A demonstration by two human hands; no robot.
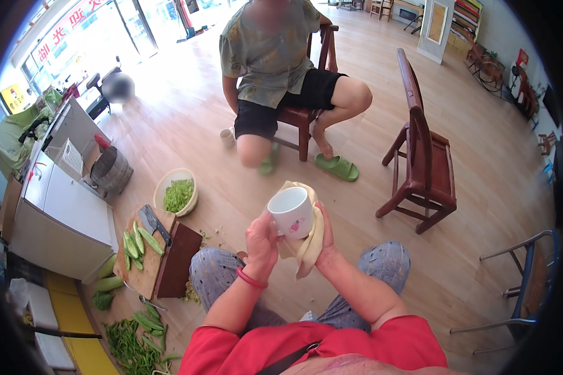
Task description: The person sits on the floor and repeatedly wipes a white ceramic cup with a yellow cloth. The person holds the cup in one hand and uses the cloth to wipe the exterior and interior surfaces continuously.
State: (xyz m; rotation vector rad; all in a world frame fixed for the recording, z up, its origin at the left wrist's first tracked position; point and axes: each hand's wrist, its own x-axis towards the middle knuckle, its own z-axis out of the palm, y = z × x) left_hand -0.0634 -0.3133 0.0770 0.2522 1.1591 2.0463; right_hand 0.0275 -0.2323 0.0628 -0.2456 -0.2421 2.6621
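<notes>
A white mug (291, 211) with a small pink figure on its side is held up in front of me, tilted so its inside shows. My left hand (261, 242) is closed at the mug's left side, where the handle would be; the fingers cover that part. On the other side, my right hand (325, 236) grips a pale yellow cloth (309, 249) and presses it against the mug. The cloth wraps around the right side, and its loose end hangs below. Most of my right fingers are hidden behind cloth and mug.
To my left, a cutting board (130, 270) on a brown stand bears a cleaver (153, 224) and cut green gourds (132, 242). A bowl (192, 203) of green shreds and a pile of green peppers (134, 347) lie nearby. Someone sits opposite; a wooden chair (422, 165) stands right.
</notes>
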